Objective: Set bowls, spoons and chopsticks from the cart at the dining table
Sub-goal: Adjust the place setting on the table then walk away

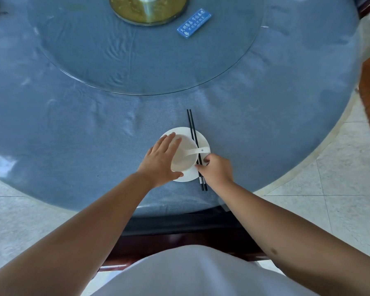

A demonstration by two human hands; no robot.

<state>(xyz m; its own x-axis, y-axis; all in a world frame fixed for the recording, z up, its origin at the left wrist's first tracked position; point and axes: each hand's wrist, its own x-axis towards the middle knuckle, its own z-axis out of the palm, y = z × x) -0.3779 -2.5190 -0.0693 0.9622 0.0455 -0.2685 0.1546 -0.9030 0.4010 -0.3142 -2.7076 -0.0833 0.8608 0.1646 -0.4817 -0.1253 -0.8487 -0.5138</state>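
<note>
Bowl, white and upright, sits on a white plate near the near edge of the round dining table, which is covered in a blue cloth. A white spoon lies with its scoop inside the bowl and its handle sticking out over the right rim. A pair of black chopsticks lies side by side across the right part of the plate, just right of the bowl, tips pointing to the far side and the near ends reaching past the plate onto the cloth.

The left hand cups the left side of the bowl, fingers laid along the far-left rim and thumb wrapped round the near wall. The right hand is at the near right of the plate, its fingers curled and its fingertips pinching the chopsticks close beside the bowl.

Farther out, a glass turntable rests on the middle of the table, with a brass hub at its centre and a small blue sign with white writing lying to the right of the hub. A dark wooden chair stands at the near edge, and pale floor tiles show to the right
</note>
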